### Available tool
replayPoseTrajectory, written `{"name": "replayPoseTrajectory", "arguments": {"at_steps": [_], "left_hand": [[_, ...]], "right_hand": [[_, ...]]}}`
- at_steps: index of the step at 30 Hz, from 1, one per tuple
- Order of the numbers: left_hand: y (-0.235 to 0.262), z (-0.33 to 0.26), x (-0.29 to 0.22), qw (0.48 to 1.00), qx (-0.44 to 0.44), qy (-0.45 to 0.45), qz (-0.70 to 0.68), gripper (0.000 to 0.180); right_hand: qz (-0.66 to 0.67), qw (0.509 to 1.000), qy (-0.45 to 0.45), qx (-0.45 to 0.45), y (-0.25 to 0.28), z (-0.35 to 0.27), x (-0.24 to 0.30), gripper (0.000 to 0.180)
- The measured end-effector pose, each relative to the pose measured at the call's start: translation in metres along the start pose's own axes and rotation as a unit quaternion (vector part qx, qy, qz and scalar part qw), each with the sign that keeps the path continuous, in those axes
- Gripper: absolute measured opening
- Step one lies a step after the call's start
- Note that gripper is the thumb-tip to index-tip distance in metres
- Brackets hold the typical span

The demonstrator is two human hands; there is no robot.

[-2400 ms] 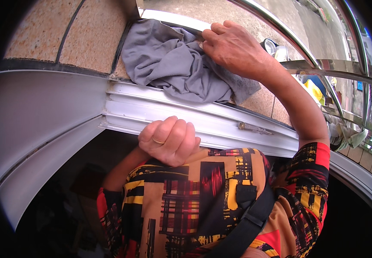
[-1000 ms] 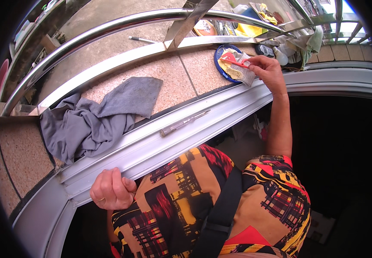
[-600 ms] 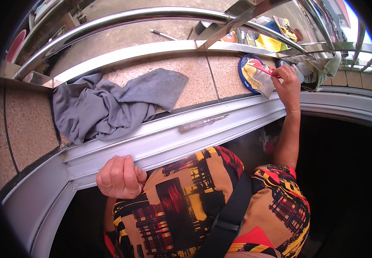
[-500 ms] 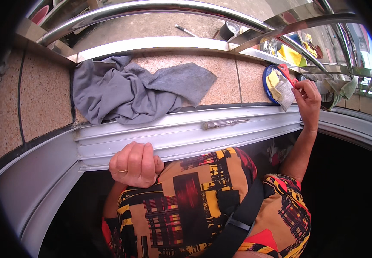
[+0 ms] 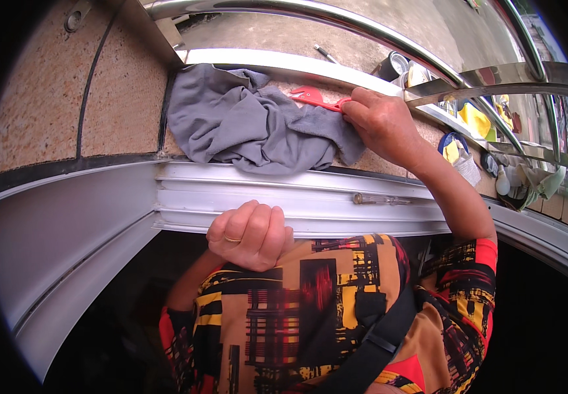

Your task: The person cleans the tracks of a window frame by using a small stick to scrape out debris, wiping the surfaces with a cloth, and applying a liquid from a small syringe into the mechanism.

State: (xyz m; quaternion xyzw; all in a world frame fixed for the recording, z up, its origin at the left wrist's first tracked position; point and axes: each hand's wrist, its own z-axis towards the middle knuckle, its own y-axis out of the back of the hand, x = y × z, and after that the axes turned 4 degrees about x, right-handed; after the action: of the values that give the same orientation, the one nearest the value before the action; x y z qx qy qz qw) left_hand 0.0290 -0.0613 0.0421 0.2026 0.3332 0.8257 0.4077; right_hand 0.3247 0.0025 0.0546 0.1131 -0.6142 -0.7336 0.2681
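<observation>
My right hand (image 5: 384, 125) pinches the handle end of a red plastic tool (image 5: 309, 96) with a broad, flat head. That head reaches left over the far edge of a crumpled grey cloth (image 5: 238, 125) on the tiled sill. Low in front of my chest, my left hand (image 5: 251, 234) is closed in a fist; whatever it may hold is hidden. Between the two hands, a screwdriver (image 5: 379, 199) with a clear handle lies on the white window track (image 5: 317, 187). A blue-rimmed container (image 5: 443, 142) with a yellow sponge and a greyish pad stands right of my right forearm.
Metal railing bars (image 5: 336, 31) curve along the sill's far side. Beyond them a black container (image 5: 389, 65) and a thin stick (image 5: 327, 54) are on the concrete ground. A light bulb (image 5: 502, 181) and a greenish cloth (image 5: 543, 184) lie far right.
My right hand has carried the red tool left, from the blue-rimmed container to over the grey cloth. My left hand stays closed. The view has shifted, so the sill things appear moved.
</observation>
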Motion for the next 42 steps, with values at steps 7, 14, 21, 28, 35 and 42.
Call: {"name": "replayPoseTrajectory", "arguments": {"at_steps": [7,14,21,28,35,42], "left_hand": [[0.002,0.003,-0.001,1.0,-0.003,0.005,-0.003,0.021],[0.0,0.002,0.0,1.0,-0.011,0.012,0.001,0.018],[0.001,0.001,0.0,1.0,-0.008,-0.006,0.001,0.021],[0.001,0.0,0.001,1.0,-0.005,-0.002,-0.001,0.022],[0.001,-0.001,-0.001,1.0,0.003,-0.002,-0.003,0.022],[-0.003,-0.003,0.002,1.0,-0.011,-0.006,0.003,0.022]], "right_hand": [[-0.038,0.985,-0.147,0.086,-0.01,0.043,0.029,0.011],[0.02,0.996,-0.086,0.017,0.0,0.01,0.031,0.01],[-0.022,0.994,-0.094,0.047,0.017,-0.028,0.015,0.011],[-0.077,0.979,-0.186,0.035,-0.006,-0.014,0.011,0.003],[-0.039,0.996,-0.076,0.026,0.009,-0.038,0.025,0.007],[-0.092,0.994,-0.056,0.023,0.005,-0.012,0.007,0.01]]}}
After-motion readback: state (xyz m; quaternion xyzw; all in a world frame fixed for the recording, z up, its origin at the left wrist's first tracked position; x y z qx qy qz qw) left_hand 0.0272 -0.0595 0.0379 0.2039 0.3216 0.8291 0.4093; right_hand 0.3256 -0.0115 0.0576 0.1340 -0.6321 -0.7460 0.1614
